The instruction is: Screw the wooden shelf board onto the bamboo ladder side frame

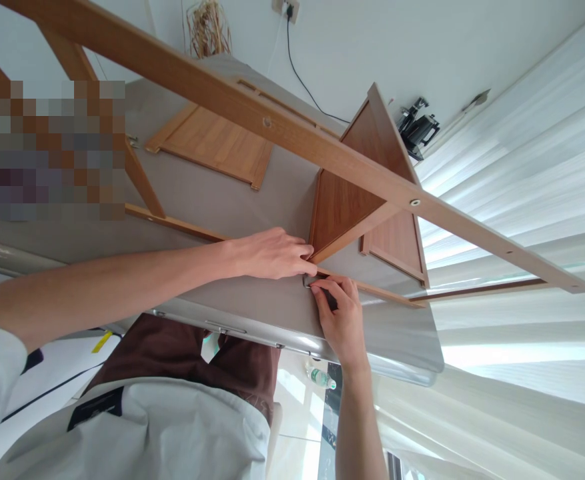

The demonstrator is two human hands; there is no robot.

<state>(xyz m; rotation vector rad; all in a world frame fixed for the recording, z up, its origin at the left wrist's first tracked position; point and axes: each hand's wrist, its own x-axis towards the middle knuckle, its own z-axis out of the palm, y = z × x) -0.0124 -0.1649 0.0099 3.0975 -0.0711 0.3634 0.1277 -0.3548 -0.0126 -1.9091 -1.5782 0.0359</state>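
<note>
A wooden frame with slanting rails and a panel stands on the grey table. My left hand reaches across from the left, its fingers closed about the low joint where a rail meets the bottom bar. Just below that joint, my right hand pinches a small bent metal hex key between thumb and fingers. The key's tip lies close under my left fingertips, and I cannot tell whether it sits in a bolt.
Behind the frame a loose wooden panel lies on the table. A black appliance stands by the wall, near a black cable. White curtains hang at the right. On the floor lies a plastic bottle.
</note>
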